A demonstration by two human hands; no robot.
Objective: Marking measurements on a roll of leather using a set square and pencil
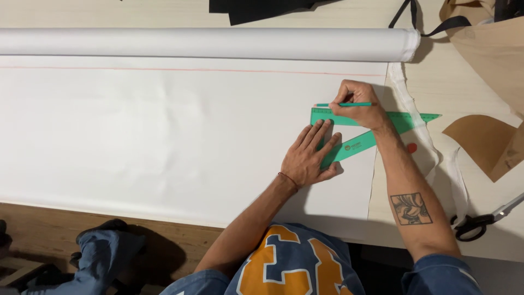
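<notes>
The left hand [309, 154] lies spread flat on the green set square [376, 131], hiding its lower corner. The right hand [357, 104] pinches a green pencil [333, 105] at the square's top edge on white fabric [164, 131]; its tip is hard to make out.

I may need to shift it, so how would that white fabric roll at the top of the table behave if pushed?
The white fabric roll is a long cylinder, so it would probably roll. It looks thick, likely heavy. Its unrolled sheet lies flat under the left hand and would probably drag.
</notes>
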